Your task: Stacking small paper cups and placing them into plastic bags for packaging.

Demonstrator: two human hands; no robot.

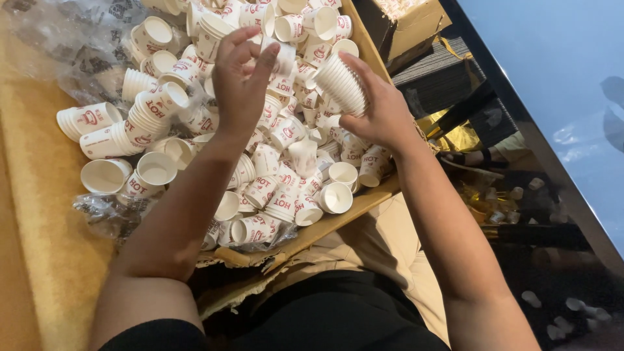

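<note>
Dark trousers and a tan cloth across the lap are seen nearest the camera, at six o'clock, with both bare forearms rising from there toward the pile.

At nine o'clock a yellow-brown surface [45,214] is covered by crumpled clear plastic wrap [71,45], on which short nested stacks [146,114] and loose white paper cups with red print [273,175] are heaped, spilling onto a flattened cardboard sheet [338,218].

Toward eleven o'clock the left hand [237,84] is raised above the heap. Its fingers [266,62] are loosely curled, thumb apart from the rest, and a single cup [284,57] is pinched lightly at their tips; how firmly it is gripped cannot be told.

At one o'clock the right hand [380,110] is closed around the base of a nested stack of cups [341,81], held tilted with its open rims pointing toward the left hand. The single cup lies just beside the mouth of that stack, not yet seated.

The step in hand is judged to be the gathering of loose cups into one stack. For the next move, the single cup's base would need to be lined up with the stack's open end and slid in squarely, while the stack is kept steady.

At three o'clock an open cardboard box [406,23] and a dark glossy surface [559,78] are seen, with scattered cups [572,315] on the floor below.
</note>
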